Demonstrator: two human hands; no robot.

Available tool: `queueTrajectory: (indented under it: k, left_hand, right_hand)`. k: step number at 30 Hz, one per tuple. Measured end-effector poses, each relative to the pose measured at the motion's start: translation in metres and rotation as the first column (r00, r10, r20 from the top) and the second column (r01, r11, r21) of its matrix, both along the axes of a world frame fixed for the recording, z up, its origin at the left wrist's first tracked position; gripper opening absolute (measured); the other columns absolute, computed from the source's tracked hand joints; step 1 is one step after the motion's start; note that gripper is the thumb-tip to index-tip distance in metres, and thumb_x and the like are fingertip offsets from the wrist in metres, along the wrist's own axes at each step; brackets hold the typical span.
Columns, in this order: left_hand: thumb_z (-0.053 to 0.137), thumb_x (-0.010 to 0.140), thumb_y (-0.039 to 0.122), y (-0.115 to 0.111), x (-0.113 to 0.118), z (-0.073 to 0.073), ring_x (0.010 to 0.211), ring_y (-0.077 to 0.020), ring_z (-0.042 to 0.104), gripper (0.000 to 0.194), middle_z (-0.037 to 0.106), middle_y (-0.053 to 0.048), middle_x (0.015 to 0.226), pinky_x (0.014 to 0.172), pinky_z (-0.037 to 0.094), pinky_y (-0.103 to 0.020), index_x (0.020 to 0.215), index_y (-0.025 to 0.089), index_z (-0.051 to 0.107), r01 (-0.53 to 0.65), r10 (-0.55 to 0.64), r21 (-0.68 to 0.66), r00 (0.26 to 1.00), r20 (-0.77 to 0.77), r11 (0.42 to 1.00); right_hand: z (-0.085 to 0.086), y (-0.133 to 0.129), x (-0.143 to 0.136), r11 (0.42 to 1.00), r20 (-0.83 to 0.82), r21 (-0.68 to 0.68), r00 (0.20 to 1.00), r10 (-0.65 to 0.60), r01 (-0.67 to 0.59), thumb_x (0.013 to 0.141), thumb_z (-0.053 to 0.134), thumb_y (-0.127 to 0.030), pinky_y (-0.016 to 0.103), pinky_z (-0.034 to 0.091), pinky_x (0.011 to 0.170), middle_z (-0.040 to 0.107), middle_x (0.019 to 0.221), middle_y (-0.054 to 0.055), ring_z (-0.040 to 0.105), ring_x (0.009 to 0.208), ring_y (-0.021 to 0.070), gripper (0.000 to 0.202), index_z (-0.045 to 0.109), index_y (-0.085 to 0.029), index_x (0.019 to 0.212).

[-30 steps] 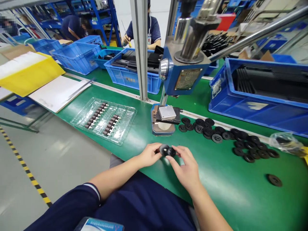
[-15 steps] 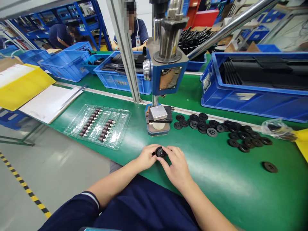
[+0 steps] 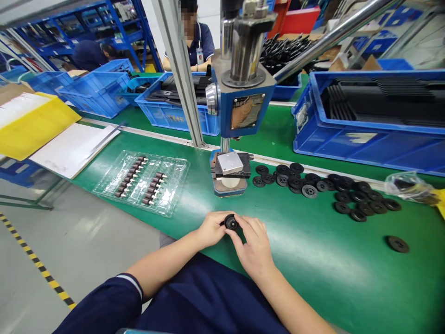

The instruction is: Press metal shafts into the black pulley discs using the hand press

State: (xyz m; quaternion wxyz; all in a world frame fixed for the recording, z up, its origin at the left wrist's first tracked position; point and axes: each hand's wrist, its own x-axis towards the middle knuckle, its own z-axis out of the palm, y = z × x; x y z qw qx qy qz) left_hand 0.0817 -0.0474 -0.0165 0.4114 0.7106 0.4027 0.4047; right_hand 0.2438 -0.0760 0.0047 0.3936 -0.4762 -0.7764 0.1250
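Observation:
Between both hands, just above the green bench (image 3: 299,260), is a round black part (image 3: 231,222) with a stepped ring and a small bright centre. My left hand (image 3: 212,228) grips its left side, the fingers curled behind it. From the right, my right hand (image 3: 253,241) pinches it between thumb and index finger. Straight ahead stands a blue hand press (image 3: 243,111) with a silver block (image 3: 229,163) on its base. Several black discs (image 3: 309,191) lie to the right of the press, and one single disc (image 3: 398,244) lies nearer the right edge.
A clear plastic tray (image 3: 167,209) on the left holds rows of small dark parts with light tips. A blue crate (image 3: 365,147) of black pieces stands at the back right, another blue crate (image 3: 174,118) behind the metal post (image 3: 184,74). A co-worker (image 3: 201,46) is across the bench.
Both hands keep hold of the round black part, which has tilted or turned slightly. The camera view has shifted a little. The co-worker at the far left bends lower.

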Motion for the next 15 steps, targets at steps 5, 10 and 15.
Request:
queueTrajectory:
  k: [5,10,15]
  left_hand:
    - [0.056,0.086,0.016,0.0007,-0.0007,-0.0021,0.098,-0.0217,0.069,0.026,0.073,-0.010,0.105,0.090,0.054,-0.036,0.109,0.016,0.069,0.001,-0.001,0.005,1.000,-0.013,1.000]
    - [0.054,0.085,0.012,0.0006,-0.0015,-0.0021,0.094,-0.0202,0.069,0.028,0.073,-0.010,0.102,0.087,0.055,-0.034,0.109,0.016,0.069,-0.012,0.012,0.022,1.000,-0.027,1.000]
    - [0.054,0.084,0.010,0.0013,-0.0017,-0.0026,0.095,-0.0204,0.069,0.029,0.073,-0.010,0.103,0.088,0.054,-0.034,0.108,0.015,0.069,-0.011,0.011,0.015,0.999,-0.037,1.000]
  right_hand:
    - [-0.0050,0.0011,0.0007,1.000,-0.019,-0.008,1.000,0.016,-0.016,0.092,0.058,-0.033,0.039,0.046,0.082,0.064,0.104,0.008,0.058,0.094,0.0211,0.035,0.055,-0.021,0.125]
    - [-0.0075,0.0021,-0.0015,1.000,-0.030,-0.002,0.999,0.031,-0.031,0.092,0.059,-0.029,0.039,0.046,0.083,0.063,0.105,0.009,0.057,0.094,0.0213,0.035,0.053,-0.020,0.126]
    - [-0.0090,0.0027,-0.0027,0.999,-0.038,0.015,0.999,0.031,-0.030,0.092,0.059,-0.029,0.040,0.046,0.085,0.063,0.105,0.009,0.057,0.094,0.0210,0.036,0.053,-0.020,0.127]
